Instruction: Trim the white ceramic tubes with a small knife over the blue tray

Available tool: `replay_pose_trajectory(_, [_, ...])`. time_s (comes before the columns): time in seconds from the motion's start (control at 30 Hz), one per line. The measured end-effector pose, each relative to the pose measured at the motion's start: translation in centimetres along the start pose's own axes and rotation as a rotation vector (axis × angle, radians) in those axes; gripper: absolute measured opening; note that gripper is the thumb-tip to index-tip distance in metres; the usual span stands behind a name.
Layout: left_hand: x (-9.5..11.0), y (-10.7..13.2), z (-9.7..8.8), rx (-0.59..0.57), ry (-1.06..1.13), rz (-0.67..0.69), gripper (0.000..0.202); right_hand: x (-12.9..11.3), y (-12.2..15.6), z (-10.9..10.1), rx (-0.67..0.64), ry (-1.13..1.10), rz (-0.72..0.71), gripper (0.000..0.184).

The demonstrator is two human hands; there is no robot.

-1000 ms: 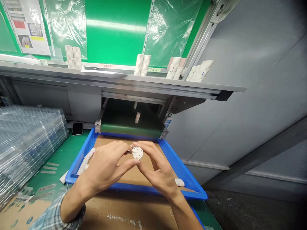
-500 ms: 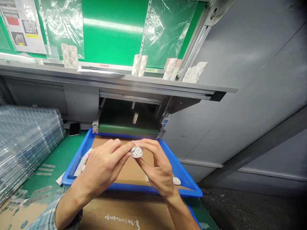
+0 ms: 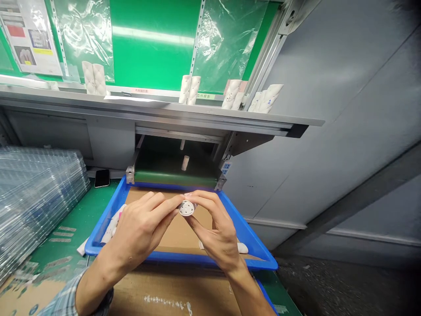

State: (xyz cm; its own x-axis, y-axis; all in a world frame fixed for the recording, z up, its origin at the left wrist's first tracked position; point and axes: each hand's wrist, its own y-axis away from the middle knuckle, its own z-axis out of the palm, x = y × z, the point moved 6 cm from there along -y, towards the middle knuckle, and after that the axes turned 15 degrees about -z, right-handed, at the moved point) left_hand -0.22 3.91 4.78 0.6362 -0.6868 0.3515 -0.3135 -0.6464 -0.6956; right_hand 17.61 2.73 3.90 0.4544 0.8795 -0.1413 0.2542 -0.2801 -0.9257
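Observation:
Between my hands is a white tube (image 3: 187,208), its round end with several small holes facing me. My left hand (image 3: 140,230) pinches it from the left with thumb and forefinger. On the other side, the fingertips of my right hand (image 3: 215,228) close round its top and right, with the thumb below. The tube's length behind this end is mostly hidden. Both hands are above a blue tray (image 3: 259,263) lined with brown cardboard. White pieces (image 3: 112,226) lie at the tray's left side, partly behind my left hand, and another white piece (image 3: 242,248) is by my right wrist.
Behind the tray, a green conveyor belt (image 3: 158,164) carries a pale tube (image 3: 185,163). Stacked clear plastic trays (image 3: 42,188) and a phone (image 3: 101,178) are on the left. Several quilted white tubes (image 3: 94,79) stand on the shelf above. Cardboard (image 3: 164,287) lies in front.
The tube has turned slightly in my fingers, so its holed end shows rounder and more evenly. Both hands keep nearly the same place.

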Motion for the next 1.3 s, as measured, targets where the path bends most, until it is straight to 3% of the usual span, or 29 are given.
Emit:
replay_pose_trajectory(0.4, [-0.2, -0.1, -0.2, -0.021, 0.021, -0.029, 0.030, 0.0, 0.1, 0.2, -0.020, 0.021, -0.022, 0.040])
replay_pose_trajectory(0.63, [0.8, 0.0, -0.6, 0.116, -0.136, 0.025, 0.025, -0.2, 0.0, 0.1, 0.005, 0.062, -0.051, 0.042])
replay_pose_trajectory(0.87, [1.2, 0.2, -0.8, 0.156, -0.198, 0.043, 0.022, -0.5, 0.1, 0.1, -0.008, 0.177, -0.113, 0.039])
replay_pose_trajectory(1.3, [0.7, 0.6, -0.1, 0.036, -0.076, -0.068, 0.018, -1.7, -0.2, 0.1, 0.008, 0.389, -0.285, 0.028])
